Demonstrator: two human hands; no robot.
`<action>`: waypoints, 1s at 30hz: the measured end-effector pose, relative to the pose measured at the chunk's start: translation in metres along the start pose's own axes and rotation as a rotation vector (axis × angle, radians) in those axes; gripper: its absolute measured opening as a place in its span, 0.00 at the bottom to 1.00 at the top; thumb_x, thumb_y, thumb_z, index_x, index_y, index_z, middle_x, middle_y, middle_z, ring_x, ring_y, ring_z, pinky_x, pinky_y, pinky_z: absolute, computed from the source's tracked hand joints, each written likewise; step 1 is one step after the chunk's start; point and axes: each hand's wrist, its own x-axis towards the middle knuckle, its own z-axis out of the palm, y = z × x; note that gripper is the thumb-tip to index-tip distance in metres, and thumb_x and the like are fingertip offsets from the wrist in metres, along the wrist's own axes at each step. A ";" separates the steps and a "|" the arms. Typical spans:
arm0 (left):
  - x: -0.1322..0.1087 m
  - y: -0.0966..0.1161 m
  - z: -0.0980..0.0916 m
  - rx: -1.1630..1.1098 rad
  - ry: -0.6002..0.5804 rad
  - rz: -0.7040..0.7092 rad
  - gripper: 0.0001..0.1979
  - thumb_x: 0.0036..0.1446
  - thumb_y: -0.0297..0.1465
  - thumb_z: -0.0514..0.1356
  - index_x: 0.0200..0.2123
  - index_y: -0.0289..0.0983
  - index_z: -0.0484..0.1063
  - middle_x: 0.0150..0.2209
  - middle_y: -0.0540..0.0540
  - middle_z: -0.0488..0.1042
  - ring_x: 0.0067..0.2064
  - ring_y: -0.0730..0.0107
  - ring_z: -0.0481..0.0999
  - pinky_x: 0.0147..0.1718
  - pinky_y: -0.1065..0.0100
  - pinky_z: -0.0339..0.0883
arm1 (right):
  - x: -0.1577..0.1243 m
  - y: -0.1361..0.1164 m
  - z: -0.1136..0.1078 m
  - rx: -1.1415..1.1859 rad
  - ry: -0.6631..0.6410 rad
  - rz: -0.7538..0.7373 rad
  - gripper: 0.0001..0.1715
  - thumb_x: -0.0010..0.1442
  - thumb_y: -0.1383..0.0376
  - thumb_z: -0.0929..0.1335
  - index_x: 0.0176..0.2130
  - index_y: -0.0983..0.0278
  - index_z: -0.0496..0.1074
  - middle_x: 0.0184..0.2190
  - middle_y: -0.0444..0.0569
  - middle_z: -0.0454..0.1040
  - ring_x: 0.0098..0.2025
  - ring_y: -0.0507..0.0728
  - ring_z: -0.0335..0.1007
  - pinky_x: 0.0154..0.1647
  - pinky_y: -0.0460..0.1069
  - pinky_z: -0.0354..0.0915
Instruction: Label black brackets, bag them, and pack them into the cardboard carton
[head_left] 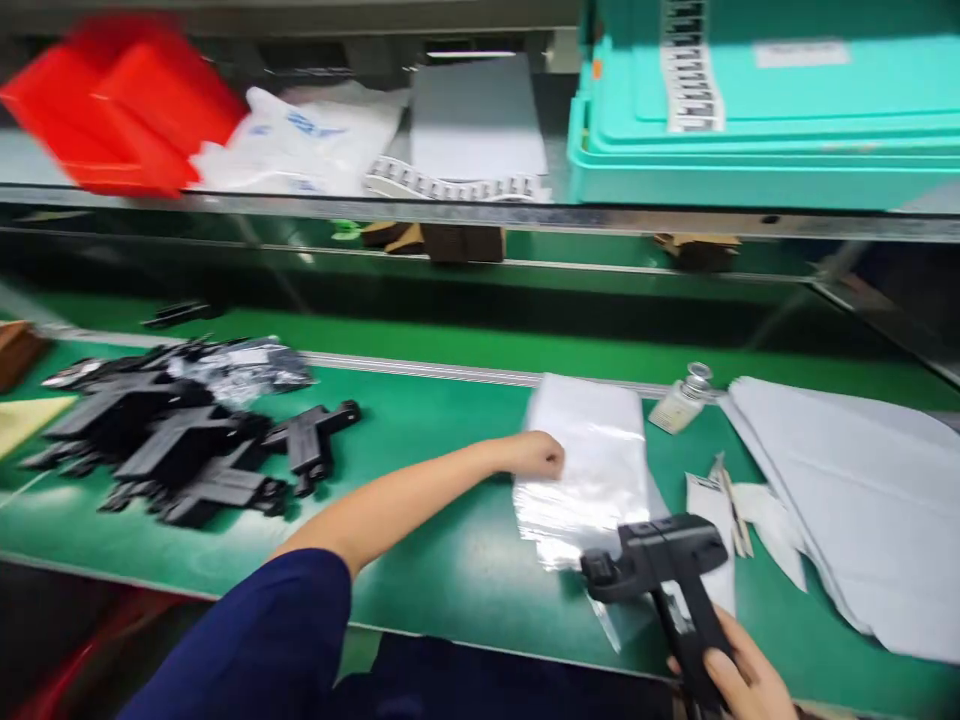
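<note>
My left hand (pixel 534 456) reaches across the green table and rests, fingers curled, on the left edge of a stack of clear plastic bags (pixel 592 470). My right hand (pixel 742 680) is at the bottom right, closed around the stem of a black T-shaped plastic part (pixel 660 565) held just above the near end of the bags. A pile of several similar black parts (pixel 180 440) lies at the left of the table.
A small glass bottle (pixel 682 400) stands behind the bags. White sheets (pixel 847 500) lie at the right, small paper pieces (pixel 720 500) beside them. On the shelf above are red bins (pixel 120 100), a teal crate (pixel 765 120), and a white bag (pixel 300 140).
</note>
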 end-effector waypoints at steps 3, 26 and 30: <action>-0.001 -0.003 0.000 0.082 0.058 -0.021 0.05 0.56 0.28 0.59 0.31 0.34 0.75 0.33 0.48 0.77 0.34 0.68 0.74 0.29 0.72 0.62 | 0.001 -0.005 0.006 0.177 -0.056 -0.021 0.35 0.48 0.44 0.74 0.48 0.61 0.74 0.44 0.56 0.78 0.37 0.64 0.77 0.35 0.55 0.78; -0.184 -0.013 0.092 -0.135 0.380 -0.405 0.12 0.63 0.28 0.49 0.35 0.39 0.73 0.33 0.50 0.79 0.36 0.68 0.78 0.36 0.70 0.70 | 0.017 -0.092 0.148 0.027 -0.988 0.203 0.29 0.50 0.42 0.73 0.35 0.66 0.75 0.24 0.44 0.72 0.22 0.53 0.71 0.24 0.46 0.69; -0.198 -0.006 0.084 -0.174 0.485 -0.431 0.11 0.63 0.28 0.49 0.42 0.38 0.70 0.35 0.49 0.78 0.36 0.68 0.78 0.37 0.69 0.70 | 0.030 -0.083 0.172 -0.057 -0.873 0.335 0.32 0.47 0.41 0.73 0.30 0.67 0.71 0.20 0.43 0.71 0.20 0.52 0.72 0.18 0.42 0.64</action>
